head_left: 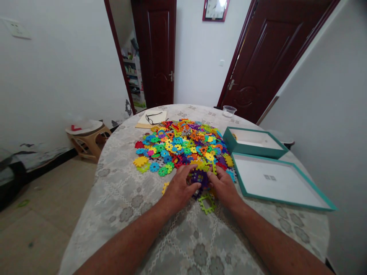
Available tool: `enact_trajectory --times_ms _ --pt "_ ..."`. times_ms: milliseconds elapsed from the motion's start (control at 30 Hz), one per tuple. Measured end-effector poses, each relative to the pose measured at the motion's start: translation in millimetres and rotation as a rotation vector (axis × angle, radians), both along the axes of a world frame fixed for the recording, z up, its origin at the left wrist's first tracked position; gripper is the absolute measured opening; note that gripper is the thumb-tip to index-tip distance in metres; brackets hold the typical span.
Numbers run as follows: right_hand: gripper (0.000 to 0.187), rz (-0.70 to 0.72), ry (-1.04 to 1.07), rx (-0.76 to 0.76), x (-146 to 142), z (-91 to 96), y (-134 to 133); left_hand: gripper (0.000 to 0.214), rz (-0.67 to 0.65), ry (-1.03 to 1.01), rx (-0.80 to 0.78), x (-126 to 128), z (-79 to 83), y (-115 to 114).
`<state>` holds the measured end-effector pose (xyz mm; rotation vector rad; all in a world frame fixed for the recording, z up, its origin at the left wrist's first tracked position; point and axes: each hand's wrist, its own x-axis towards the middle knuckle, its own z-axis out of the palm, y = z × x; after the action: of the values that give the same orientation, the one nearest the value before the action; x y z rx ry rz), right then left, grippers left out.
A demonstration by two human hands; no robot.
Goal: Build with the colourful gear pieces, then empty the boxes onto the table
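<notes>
Between my two hands is a purple square building piece [200,177] with a window-like grid, joined or pressed to a yellow toothed piece [201,165] along its far edge. My left hand [181,185] pinches its left side, thumb on the near face. At the right, my right hand [225,186] has its fingers closed around a small yellow-green toothed piece [214,169], close against the purple one. A lime-green square frame piece [207,203] lies on the cloth just below. Behind my hands spreads a big pile of colourful plastic pieces [177,142], discs and toothed shapes.
A teal-edged box [255,151] and its white-lined lid [282,179] lie to the right. Eyeglasses [151,117] rest on paper at the back left. A clear plastic tub [229,110] stands at the far edge. Patterned cloth [126,183] covers the table.
</notes>
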<state>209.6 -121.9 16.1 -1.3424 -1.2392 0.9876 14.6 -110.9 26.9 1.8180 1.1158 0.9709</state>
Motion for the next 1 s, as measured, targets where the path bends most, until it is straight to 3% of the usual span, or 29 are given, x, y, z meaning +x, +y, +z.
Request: enact_trajectory --times_ms 267,533,800,1000 --pt "0.03 0.04 0.05 0.037 -4.4 3.1 -4.4 0.06 -0.014 -0.13 -0.111 1.1 1.5 -2.4" --pt "0.035 0.122 0.278 0.01 -2.2 -3.7 -2.9 0.066 -0.075 -0.243 -0.256 -3.6 -1.9 7.9" --pt "0.027 0.138 -0.037 0.063 1.6 8.8 -9.5 0.044 -0.054 -0.135 -0.191 -7.0 3.3 7.9" --pt "0.027 0.355 -0.157 0.07 10.9 13.9 -12.5 0.019 -0.035 0.034 -0.065 -6.0 7.8 4.4"
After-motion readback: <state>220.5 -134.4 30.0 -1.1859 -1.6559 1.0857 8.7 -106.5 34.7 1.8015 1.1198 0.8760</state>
